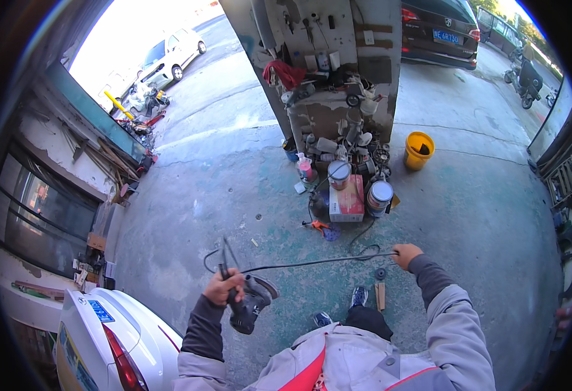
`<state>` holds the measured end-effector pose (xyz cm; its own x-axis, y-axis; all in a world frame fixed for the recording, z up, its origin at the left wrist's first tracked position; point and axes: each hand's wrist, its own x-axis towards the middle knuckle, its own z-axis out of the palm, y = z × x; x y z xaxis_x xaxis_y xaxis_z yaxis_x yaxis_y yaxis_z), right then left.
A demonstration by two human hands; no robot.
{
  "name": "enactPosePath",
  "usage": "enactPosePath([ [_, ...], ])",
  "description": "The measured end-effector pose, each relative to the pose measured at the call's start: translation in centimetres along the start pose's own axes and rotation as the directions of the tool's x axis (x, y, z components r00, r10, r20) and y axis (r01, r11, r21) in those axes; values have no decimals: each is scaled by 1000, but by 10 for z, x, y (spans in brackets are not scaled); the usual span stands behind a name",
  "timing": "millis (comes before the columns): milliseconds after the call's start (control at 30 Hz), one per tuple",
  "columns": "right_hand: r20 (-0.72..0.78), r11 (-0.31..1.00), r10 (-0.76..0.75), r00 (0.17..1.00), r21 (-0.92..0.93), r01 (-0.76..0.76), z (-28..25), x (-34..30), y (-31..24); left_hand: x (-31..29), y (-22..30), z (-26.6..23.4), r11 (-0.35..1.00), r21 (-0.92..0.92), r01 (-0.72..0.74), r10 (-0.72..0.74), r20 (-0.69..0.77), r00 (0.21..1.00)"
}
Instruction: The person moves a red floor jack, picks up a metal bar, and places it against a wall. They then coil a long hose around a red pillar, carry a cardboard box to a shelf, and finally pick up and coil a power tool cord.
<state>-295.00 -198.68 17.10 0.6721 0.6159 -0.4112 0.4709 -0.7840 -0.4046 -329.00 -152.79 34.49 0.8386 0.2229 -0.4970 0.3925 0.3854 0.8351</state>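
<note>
My left hand is closed around the handle of a black corded power tool, a grinder or polisher by its shape. Its round disc faces up and to the right, off the floor. A black power cord stretches across in front of me to my right hand, whose fingers are wrapped round it. Beside my left hand the cord makes a loose loop. From near my right hand, more cord runs in coils over the floor toward the cluttered pillar. The exact grip of the right fingers is small in view.
Paint cans, a red-and-white box and an orange-handled tool stand or lie ahead by the pillar. A yellow bucket is right of them. A small round part and wooden strip lie near my feet. A white car is close left.
</note>
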Motion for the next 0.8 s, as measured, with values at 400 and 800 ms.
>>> enactPosePath([
  [400, 393, 934, -255, 883, -138, 331, 3, -22, -170, 27, 10, 26, 993, 102, -56, 78, -227, 971],
  [800, 62, 678, -731, 680, 178, 713, -67, -2, -265, 50, -19, 102, 942, 333, 33, -86, 145, 986],
])
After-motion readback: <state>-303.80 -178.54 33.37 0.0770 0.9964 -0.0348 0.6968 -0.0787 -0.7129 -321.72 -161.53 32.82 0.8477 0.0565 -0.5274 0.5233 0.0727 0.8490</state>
